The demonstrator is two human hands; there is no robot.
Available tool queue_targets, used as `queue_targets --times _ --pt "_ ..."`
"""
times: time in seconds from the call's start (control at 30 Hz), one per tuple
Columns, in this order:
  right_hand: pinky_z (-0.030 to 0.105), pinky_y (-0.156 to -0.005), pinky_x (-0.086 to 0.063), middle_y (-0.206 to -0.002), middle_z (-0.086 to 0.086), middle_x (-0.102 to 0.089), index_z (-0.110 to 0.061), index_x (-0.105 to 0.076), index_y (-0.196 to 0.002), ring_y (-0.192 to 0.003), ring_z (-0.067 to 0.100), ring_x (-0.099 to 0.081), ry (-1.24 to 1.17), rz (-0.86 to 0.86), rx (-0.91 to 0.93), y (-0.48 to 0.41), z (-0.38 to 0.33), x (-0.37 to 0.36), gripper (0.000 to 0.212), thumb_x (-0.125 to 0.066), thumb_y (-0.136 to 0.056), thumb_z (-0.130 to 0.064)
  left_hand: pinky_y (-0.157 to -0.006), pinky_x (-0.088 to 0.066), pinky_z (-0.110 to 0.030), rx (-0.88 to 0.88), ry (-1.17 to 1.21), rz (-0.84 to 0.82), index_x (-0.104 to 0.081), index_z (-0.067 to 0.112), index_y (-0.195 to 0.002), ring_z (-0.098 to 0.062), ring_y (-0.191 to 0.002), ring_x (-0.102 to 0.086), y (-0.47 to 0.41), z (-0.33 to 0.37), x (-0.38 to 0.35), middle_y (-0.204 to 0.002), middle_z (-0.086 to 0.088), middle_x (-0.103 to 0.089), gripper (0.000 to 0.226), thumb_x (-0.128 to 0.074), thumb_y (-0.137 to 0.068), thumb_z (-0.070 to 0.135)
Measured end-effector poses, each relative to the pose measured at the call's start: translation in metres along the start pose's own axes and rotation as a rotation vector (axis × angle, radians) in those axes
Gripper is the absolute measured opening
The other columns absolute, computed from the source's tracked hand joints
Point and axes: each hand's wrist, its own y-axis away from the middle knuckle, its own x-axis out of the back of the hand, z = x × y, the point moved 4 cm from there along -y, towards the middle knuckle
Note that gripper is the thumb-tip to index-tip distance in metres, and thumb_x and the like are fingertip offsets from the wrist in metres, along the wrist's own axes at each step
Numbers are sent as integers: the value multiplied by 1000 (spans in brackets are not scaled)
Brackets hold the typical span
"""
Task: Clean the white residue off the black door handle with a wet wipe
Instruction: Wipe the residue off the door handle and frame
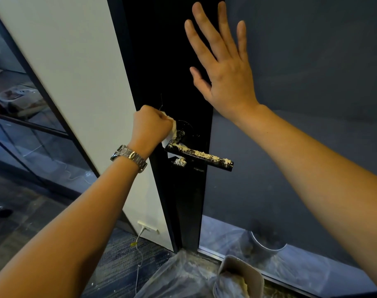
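A black lever door handle (206, 157) sticks out to the right from a black door stile (161, 61). White crumbly residue covers its top, its neck and a knob just below it. My left hand (150, 127), with a metal watch at the wrist, is closed on a white wet wipe (172, 134). The wipe is pressed against the neck of the handle, close to the round rose. My right hand (223, 65) is spread flat, fingers apart, on the door above the handle and holds nothing.
Left of the door runs a white wall (75, 82) with a socket (147, 227) and a thin cable near the floor. Clear plastic sheeting (183, 274) and a small lined bin (239, 278) sit on the floor below the handle. Glass partitions stand at the far left.
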Motion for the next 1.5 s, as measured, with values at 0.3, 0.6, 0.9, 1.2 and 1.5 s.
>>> queue_targets --times 0.3,0.6,0.9,1.2,1.5 --pt "37 -113 6 -148 13 -38 -11 -39 -142 -139 39 -27 -7 3 -2 0 0 0 49 -45 -95 -23 -63 -40 -2 -131 62 -83 -69 5 -80 -1 -71 -59 14 13 5 -75 12 -69 12 -62 -85 12" --pt "42 -113 1 -147 14 -39 -10 -40 -141 -137 41 -29 -8 5 -11 -1 -2 1 51 -48 -92 -20 -86 -50 -32 -520 -398 -56 -65 4 -95 -25 -101 -60 16 52 -23 -106 -11 -63 12 -59 -85 7" --pt "30 -112 14 -148 14 -38 -10 -39 -142 -139 40 -27 -22 0 -10 -1 0 2 51 -46 -93 -23 -79 -44 -30 -739 -686 -188 -71 15 -95 -23 -103 -53 11 53 -17 -111 -5 -57 20 -54 -86 20" --pt "37 -113 4 -150 12 -35 -12 -36 -143 -140 38 -25 -29 -36 2 0 0 3 52 -46 -94 -23 -58 -36 -30 -725 -772 -180 -68 10 -87 -22 -74 -56 14 59 -30 -90 -5 -66 18 -56 -81 22" --pt "32 -113 9 -148 12 -39 -11 -40 -141 -138 39 -29 -11 13 -11 0 -1 1 51 -49 -92 -22 -54 -36 -30 -643 -663 -103 -65 14 -76 -23 -62 -46 17 62 -32 -69 -5 -55 10 -56 -78 16"
